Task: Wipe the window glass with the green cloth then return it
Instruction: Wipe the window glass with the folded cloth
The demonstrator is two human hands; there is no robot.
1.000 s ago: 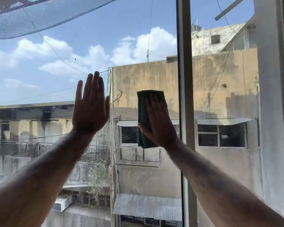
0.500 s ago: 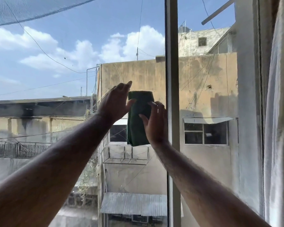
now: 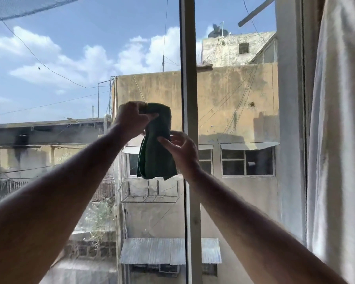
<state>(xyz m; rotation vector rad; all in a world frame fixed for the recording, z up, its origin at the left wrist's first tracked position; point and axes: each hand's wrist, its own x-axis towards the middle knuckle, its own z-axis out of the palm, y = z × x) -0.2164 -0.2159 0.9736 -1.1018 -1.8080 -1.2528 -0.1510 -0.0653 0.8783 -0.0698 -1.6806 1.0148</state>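
Observation:
A folded dark green cloth (image 3: 157,152) hangs in front of the window glass (image 3: 74,58), just left of the frame's upright bar (image 3: 190,99). My left hand (image 3: 131,119) pinches the cloth's top left corner. My right hand (image 3: 181,150) holds its right edge about halfway down, thumb and fingers around the fabric. Both arms are stretched forward and upward. The cloth's lower end hangs loose below both hands.
A white curtain (image 3: 340,140) hangs along the right side. A second pane (image 3: 238,119) lies right of the bar. Outside are weathered buildings, wires and a net at the top left.
My left hand left the glass, moved right and took hold of the cloth's top. My right hand stopped pressing the cloth flat and now grips its edge. The view shifted right.

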